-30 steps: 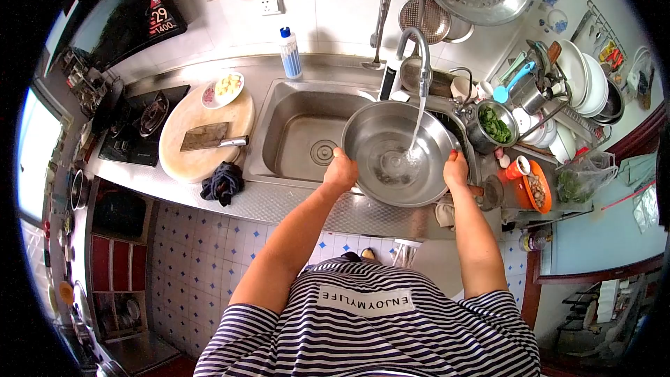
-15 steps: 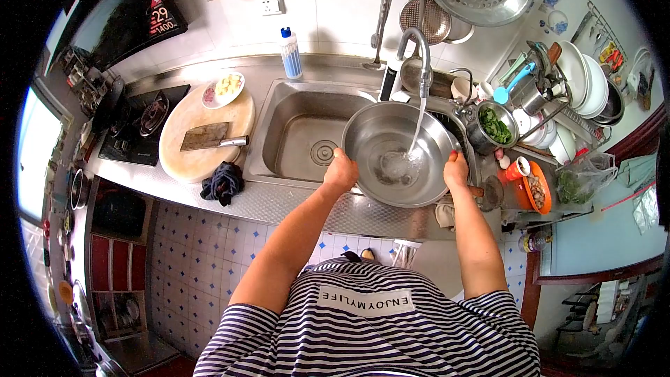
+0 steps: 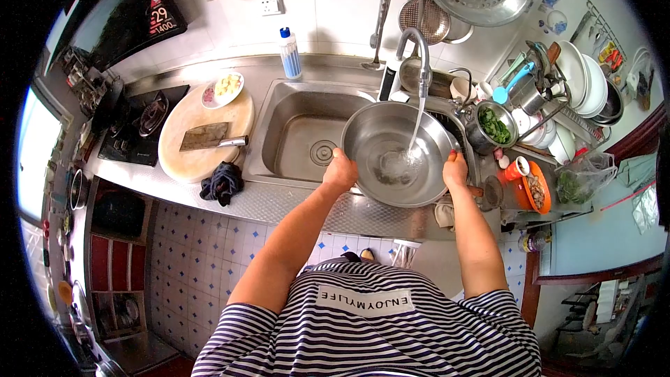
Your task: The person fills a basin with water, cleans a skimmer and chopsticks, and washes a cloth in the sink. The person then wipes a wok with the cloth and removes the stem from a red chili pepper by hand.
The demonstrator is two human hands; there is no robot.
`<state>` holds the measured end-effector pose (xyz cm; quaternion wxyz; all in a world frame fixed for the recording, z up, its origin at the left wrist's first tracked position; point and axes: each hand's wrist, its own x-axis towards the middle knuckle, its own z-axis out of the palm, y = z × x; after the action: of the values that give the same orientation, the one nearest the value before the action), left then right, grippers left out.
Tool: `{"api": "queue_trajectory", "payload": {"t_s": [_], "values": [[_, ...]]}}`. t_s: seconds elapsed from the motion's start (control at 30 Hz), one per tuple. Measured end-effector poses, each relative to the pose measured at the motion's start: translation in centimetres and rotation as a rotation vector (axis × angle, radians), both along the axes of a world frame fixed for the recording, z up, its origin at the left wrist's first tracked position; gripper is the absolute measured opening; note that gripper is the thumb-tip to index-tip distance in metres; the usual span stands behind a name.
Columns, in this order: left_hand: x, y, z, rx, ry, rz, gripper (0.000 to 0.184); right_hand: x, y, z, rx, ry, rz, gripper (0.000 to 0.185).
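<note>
A wide steel basin (image 3: 377, 185) is under the curved faucet (image 3: 423, 73), over the right part of the sink area. Water (image 3: 418, 126) streams from the faucet into the basin, and a shallow pool stirs at its bottom. My left hand (image 3: 340, 172) grips the basin's left rim, fingers closed round it. On the opposite side, my right hand (image 3: 456, 169) is closed on the right rim. The sink bowl (image 3: 293, 143) lies just left of the basin.
On the left, a round cutting board (image 3: 178, 115) carries a cleaver (image 3: 204, 137) and a plate of chopped food (image 3: 227, 88). A dark cloth (image 3: 222, 183) lies beside it. A pot of greens (image 3: 494, 126) and an orange basket (image 3: 538, 188) stand at right.
</note>
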<state>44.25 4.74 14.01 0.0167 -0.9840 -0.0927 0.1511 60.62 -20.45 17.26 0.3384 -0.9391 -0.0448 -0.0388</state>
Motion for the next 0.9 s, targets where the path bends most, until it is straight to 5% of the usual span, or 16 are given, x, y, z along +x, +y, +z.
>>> {"api": "queue_trajectory", "payload": {"t_s": [0.03, 0.1, 0.2, 0.3, 0.33, 0.4, 0.5, 0.57, 0.7, 0.8, 0.9], "values": [[0.5, 1.0, -3.5, -0.233, -0.183, 0.105, 0.02, 0.0, 0.0, -0.1, -0.005, -0.016, 0.003, 0.032], [0.2, 0.8, -2.3, -0.467, -0.365, 0.211, 0.02, 0.1, 0.0, -0.2, 0.001, -0.017, 0.005, 0.033], [0.0, 0.2, -0.9, 0.173, -0.175, -0.184, 0.02, 0.2, 0.1, -0.4, 0.004, -0.027, -0.014, 0.036], [-0.3, -0.1, 0.1, 0.174, -0.219, -0.148, 0.02, 0.6, 0.0, -1.0, 0.003, -0.043, -0.031, 0.039], [-0.5, -0.2, 0.6, -0.3, -0.337, 0.184, 0.012, 0.7, -0.1, -1.2, 0.004, -0.051, -0.027, 0.039], [-0.6, -0.2, 0.8, -0.775, -0.44, 0.519, 0.025, 0.5, 0.0, -1.0, 0.006, -0.053, -0.024, 0.039], [-0.8, -0.2, 1.9, -0.638, -0.28, 0.363, 0.029, 0.2, 0.0, -0.1, -0.008, -0.005, -0.01, 0.04], [-0.8, -0.8, 3.1, -0.813, -0.319, 0.683, 0.033, 0.2, 0.0, 0.1, -0.023, 0.046, 0.001, 0.041], [-0.9, -0.6, 2.9, -0.842, -0.327, 0.686, 0.033, 0.9, -0.3, -0.9, -0.02, 0.041, 0.025, 0.044], [-1.0, -0.3, 2.4, -0.754, -0.291, 0.418, 0.031, 1.0, -0.2, -1.8, -0.002, -0.043, 0.008, 0.041], [-0.3, -0.6, 1.2, -0.829, -0.403, 0.726, 0.026, 0.1, 0.1, -0.3, 0.007, -0.068, -0.012, 0.04]]}}
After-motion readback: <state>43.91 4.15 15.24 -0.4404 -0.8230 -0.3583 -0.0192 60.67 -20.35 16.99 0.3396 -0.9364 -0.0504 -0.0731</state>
